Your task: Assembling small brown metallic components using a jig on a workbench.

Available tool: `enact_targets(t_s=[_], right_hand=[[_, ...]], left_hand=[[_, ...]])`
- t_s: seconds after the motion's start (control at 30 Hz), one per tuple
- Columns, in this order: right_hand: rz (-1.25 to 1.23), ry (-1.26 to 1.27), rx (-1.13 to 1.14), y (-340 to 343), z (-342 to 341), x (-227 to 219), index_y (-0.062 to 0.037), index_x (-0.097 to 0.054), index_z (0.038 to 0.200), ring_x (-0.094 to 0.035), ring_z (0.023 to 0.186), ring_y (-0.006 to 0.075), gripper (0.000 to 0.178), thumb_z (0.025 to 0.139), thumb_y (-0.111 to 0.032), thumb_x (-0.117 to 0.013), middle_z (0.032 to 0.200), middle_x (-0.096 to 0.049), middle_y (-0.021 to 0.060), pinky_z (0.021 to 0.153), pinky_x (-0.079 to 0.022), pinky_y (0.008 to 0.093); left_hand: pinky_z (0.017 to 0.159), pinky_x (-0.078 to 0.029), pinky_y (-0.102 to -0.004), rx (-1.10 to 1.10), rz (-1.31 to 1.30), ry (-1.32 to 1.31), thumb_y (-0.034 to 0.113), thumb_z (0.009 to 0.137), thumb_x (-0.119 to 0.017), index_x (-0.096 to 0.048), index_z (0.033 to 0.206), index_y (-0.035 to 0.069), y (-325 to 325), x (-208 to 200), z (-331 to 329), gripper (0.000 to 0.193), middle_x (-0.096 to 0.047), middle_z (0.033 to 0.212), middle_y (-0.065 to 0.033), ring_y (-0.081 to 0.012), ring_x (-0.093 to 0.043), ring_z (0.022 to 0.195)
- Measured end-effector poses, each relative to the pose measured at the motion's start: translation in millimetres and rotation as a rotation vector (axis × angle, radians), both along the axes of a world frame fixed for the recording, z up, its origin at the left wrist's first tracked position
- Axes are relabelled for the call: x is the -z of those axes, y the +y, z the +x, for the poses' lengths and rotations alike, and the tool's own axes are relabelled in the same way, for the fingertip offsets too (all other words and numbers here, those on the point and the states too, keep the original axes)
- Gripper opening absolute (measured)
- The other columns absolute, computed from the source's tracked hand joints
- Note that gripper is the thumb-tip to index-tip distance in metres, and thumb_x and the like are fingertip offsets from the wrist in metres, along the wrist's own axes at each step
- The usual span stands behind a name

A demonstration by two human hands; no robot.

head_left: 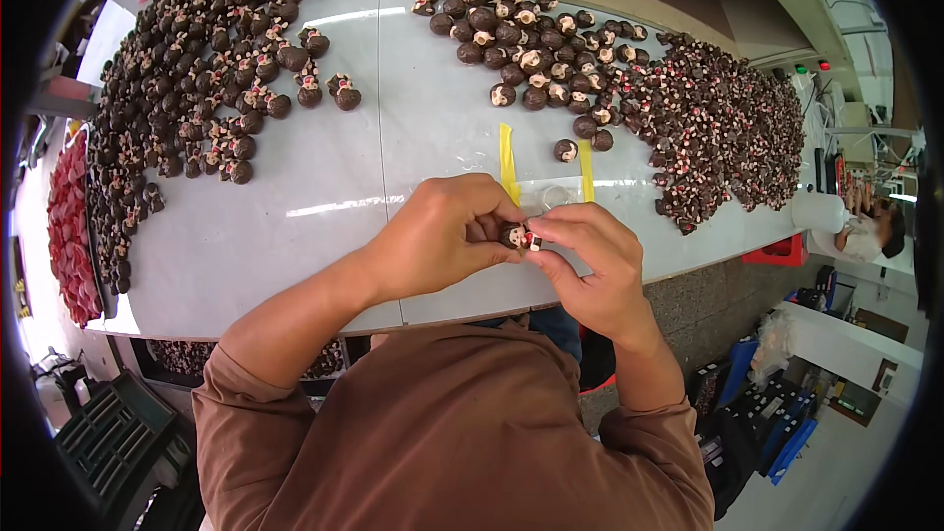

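Close to the table's near edge, my left hand point(440, 233) pinches the dark-haired head of a small doll figure point(517, 236). Its pale face shows between my fingers. My right hand point(594, 261) grips the figure's small dark, red and cream body from the other side. Head and body meet between my fingertips; whether they are joined I cannot tell. Just beyond my hands, yellow tape strips point(507, 159) and a clear sheet point(551, 194) lie on the table. A loose doll head point(565, 150) sits near the right strip.
Many doll heads point(506, 34) are heaped at the far middle. A pile of small bodies point(723, 123) covers the right side. Whole figures point(211, 69) spread over the left, beside pink-red packets point(71, 226). Another person point(865, 231) is at the far right.
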State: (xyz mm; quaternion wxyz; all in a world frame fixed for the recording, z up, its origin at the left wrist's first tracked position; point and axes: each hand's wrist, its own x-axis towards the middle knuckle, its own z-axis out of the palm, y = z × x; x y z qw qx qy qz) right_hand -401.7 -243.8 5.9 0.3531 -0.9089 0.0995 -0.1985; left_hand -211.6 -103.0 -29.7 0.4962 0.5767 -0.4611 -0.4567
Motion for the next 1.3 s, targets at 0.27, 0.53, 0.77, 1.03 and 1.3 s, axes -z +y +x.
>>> enact_targets(t_s=[0.27, 0.53, 0.77, 1.03, 1.3], right_hand=[[0.256, -0.022, 0.107, 1.9, -9.7, 14.0, 0.0006, -0.071, 0.113, -0.076, 0.088, 0.0197, 0.034, 0.085, -0.007, -0.089, 0.100, -0.078, 0.0110, 0.080, -0.061, 0.0333], [-0.038, -0.070, 0.428, -42.2, -39.6, 17.2, -0.0014, -0.072, 0.108, -0.064, 0.073, 0.0115, 0.017, 0.092, -0.004, -0.079, 0.088, -0.074, 0.0040, 0.068, -0.051, 0.0280], [-0.545, 0.112, 0.603, -108.3, -46.9, 17.6, -0.0048, -0.077, 0.098, -0.064, 0.092, 0.0342, 0.014, 0.091, -0.016, -0.079, 0.096, -0.071, 0.0109, 0.080, -0.052, 0.0443], [-0.733, 0.258, 0.735, -108.4, -37.0, 28.6, -0.0072, -0.077, 0.088, -0.060, 0.097, 0.0316, 0.025, 0.083, -0.029, -0.087, 0.095, -0.062, 0.0077, 0.081, -0.048, 0.0472], [-0.568, 0.107, 0.594, -85.7, -48.1, 34.0, -0.0100, -0.073, 0.097, -0.060, 0.101, 0.0311, 0.024, 0.079, -0.017, -0.088, 0.105, -0.064, 0.0068, 0.087, -0.046, 0.0449]], left_hand=[[0.071, -0.061, -0.0359, 0.067, -0.094, -0.165, 0.019, 0.079, -0.095, -0.074, 0.116, 0.006, -6.2, -13.3, -3.7, 0.044, -0.073, 0.099, -0.0090, -0.0212, -0.072, 0.076], [0.055, -0.048, -0.0406, -0.355, -0.316, -0.823, 0.024, 0.058, -0.097, -0.064, 0.074, 0.010, -2.0, 4.8, 17.4, 0.039, -0.061, 0.069, -0.0059, -0.0291, -0.060, 0.059], [0.059, -0.050, -0.0422, -0.657, -0.030, -1.137, 0.030, 0.066, -0.096, -0.065, 0.077, 0.005, -6.3, 6.0, 72.4, 0.041, -0.063, 0.073, -0.0074, -0.0306, -0.064, 0.066], [0.074, -0.054, -0.0460, -0.703, 0.312, -1.412, 0.046, 0.080, -0.090, -0.076, 0.095, 0.003, 3.7, -11.3, 86.2, 0.048, -0.066, 0.092, -0.0127, -0.0343, -0.069, 0.085], [0.085, -0.054, -0.0455, -0.750, 0.195, -1.397, 0.038, 0.088, -0.084, -0.069, 0.125, 0.005, -2.6, -13.9, 76.9, 0.051, -0.066, 0.112, -0.0140, -0.0351, -0.067, 0.103]])
